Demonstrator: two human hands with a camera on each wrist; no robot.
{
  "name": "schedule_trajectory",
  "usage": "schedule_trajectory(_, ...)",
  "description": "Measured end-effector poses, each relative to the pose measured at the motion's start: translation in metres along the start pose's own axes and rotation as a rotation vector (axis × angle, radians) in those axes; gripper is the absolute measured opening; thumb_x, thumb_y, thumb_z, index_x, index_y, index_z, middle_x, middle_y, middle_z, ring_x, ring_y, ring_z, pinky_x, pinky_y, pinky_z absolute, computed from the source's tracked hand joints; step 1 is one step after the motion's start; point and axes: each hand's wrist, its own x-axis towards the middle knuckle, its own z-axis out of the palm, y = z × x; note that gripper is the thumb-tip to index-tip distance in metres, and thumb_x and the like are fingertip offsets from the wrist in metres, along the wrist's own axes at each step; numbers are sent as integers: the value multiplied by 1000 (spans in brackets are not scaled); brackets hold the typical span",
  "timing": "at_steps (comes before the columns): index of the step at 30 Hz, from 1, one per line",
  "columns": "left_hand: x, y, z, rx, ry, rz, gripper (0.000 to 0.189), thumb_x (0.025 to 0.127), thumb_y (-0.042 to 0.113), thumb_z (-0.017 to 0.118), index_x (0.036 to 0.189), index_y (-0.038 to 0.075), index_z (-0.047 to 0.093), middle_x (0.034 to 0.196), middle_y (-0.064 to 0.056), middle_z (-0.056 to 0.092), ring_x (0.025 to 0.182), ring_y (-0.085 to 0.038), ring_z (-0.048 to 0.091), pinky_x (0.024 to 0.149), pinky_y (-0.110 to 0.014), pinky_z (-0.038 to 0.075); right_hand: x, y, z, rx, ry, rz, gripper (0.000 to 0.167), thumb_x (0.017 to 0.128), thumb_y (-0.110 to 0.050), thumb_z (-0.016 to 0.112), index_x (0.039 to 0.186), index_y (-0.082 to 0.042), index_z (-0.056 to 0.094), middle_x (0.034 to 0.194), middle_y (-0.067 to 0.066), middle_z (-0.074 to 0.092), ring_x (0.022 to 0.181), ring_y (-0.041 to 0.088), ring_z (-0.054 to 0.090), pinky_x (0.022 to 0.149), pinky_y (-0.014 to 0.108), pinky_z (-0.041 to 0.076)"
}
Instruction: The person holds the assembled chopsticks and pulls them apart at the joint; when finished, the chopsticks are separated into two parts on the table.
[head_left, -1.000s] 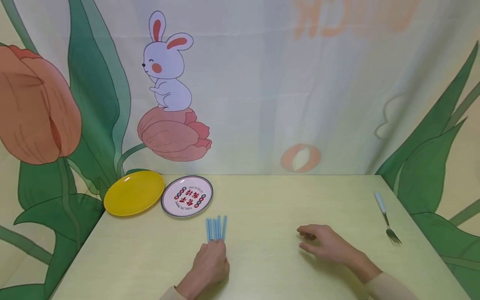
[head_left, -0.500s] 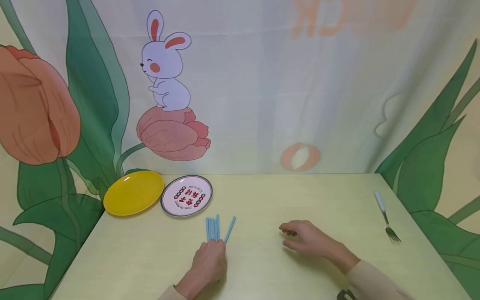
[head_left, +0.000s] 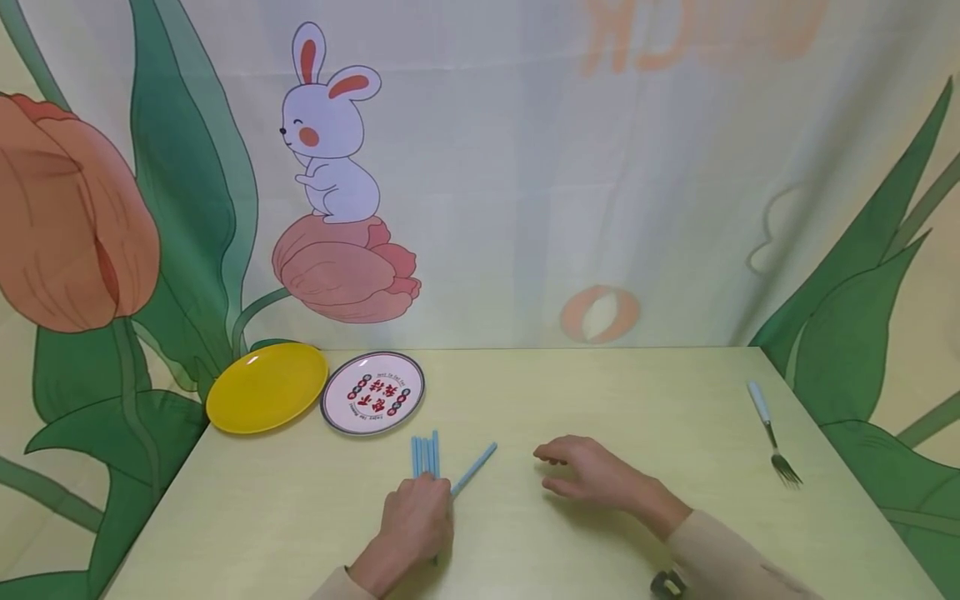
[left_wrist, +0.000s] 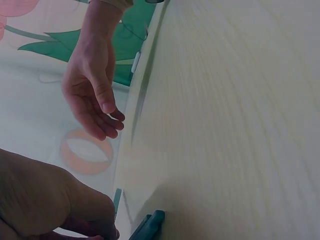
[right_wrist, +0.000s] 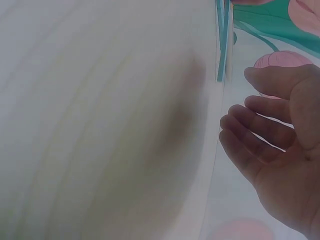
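Note:
My left hand (head_left: 416,517) grips a bundle of light-blue straws (head_left: 425,456) near the middle of the table, its fingers curled round them. One straw (head_left: 475,468) fans out to the right, its lower part hidden by the hand. In the left wrist view, straw ends (left_wrist: 150,225) stick out below the hand. My right hand (head_left: 588,473) hovers above the table to the right of that straw, fingers relaxed and apart from it. In the right wrist view this hand (right_wrist: 280,135) holds nothing, and the straws (right_wrist: 223,45) show beyond it.
A yellow plate (head_left: 267,388) and a white plate with red print (head_left: 373,392) lie side by side at the back left. Near the right edge of the table (head_left: 600,392) lies a fork (head_left: 767,425) with a pale handle. Behind hangs a printed curtain (head_left: 480,167).
One straw has swung out to the right from the bundle. My right hand has moved left towards it. The left hand has stayed almost in place.

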Motion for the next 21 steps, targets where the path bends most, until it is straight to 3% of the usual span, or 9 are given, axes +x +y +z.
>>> schedule_trajectory(8,4,-1,-1,10,41,49,10,71,4,65,69,13,60,66,0,49,59,-20,50,43,-37,38,9,-7,5,-19,33,-36,35,90,-19,68,121,-4,65,120,5,67,113,23,61,95,41,50)
schedule_trajectory(21,18,2,-3,15,112,119,18,70,2,65,73,18,71,65,8,52,61,-16,55,42,-35,38,25,-14,13,-33,24,-66,30,90,-20,69,118,-9,68,119,1,68,113,20,61,95,38,51)
